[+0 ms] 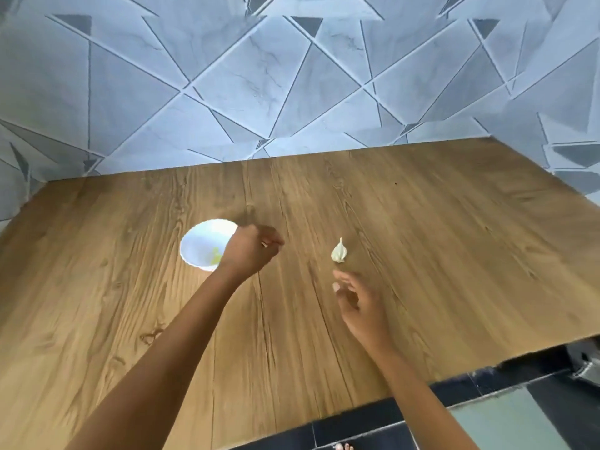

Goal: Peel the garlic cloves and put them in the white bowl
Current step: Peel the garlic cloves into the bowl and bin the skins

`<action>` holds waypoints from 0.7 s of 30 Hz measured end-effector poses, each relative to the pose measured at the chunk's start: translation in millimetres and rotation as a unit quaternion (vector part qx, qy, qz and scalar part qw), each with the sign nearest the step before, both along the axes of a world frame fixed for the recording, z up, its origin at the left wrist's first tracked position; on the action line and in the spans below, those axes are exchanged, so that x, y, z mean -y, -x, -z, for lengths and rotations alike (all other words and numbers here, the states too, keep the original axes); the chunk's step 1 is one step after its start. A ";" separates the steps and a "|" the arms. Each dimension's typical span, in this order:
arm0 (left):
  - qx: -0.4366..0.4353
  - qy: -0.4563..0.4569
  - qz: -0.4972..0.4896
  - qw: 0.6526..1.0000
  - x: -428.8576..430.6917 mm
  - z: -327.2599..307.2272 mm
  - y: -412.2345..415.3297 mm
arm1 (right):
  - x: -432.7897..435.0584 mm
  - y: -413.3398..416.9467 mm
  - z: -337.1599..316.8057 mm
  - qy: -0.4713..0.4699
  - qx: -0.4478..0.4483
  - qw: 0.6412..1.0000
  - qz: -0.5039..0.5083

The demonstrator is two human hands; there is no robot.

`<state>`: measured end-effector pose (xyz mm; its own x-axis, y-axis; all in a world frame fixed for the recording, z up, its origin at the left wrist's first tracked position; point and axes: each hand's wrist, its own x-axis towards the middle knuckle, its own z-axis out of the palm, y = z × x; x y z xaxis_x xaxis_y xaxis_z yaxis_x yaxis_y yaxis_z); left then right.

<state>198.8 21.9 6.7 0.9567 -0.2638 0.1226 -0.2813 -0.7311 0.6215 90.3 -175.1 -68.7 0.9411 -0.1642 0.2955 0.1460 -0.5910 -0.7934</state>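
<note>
While the left hand (251, 251) is hovering beside the round white bowl (201, 241), its fingers are curling inward; whether they are pinching anything, I cannot tell. The right hand (357, 303), fingers loosely spread, is reaching for the white papery garlic bulb (339, 252) lying mid-frame on the wood-grain surface (422, 254), probably for a clove. Inside the bowl, yellowish pieces (216, 254) are sitting.

- Garlic bulb (339, 251): white, papery, stem tip up, resting on the bench.
- White bowl (203, 245): upright, left of the bulb, holding pale yellowish pieces (215, 255).
</note>
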 end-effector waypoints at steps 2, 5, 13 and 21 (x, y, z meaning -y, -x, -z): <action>-0.015 0.025 0.010 1.000 29.8 10.0 5.2 | 16.9 -5.4 -3.4 -0.050 -0.017 0.998 0.038; -0.044 0.064 -0.005 0.997 69.2 25.7 6.7 | 41.4 -21.3 -9.4 -0.102 -0.048 0.992 0.064; -0.054 0.070 -0.056 0.995 114.9 51.8 5.7 | 69.5 -67.5 -11.5 -0.191 -0.159 0.967 -0.047; -0.208 0.366 -0.083 0.903 118.5 31.8 27.3 | 71.1 -72.7 -10.5 -0.300 -0.184 0.923 -0.152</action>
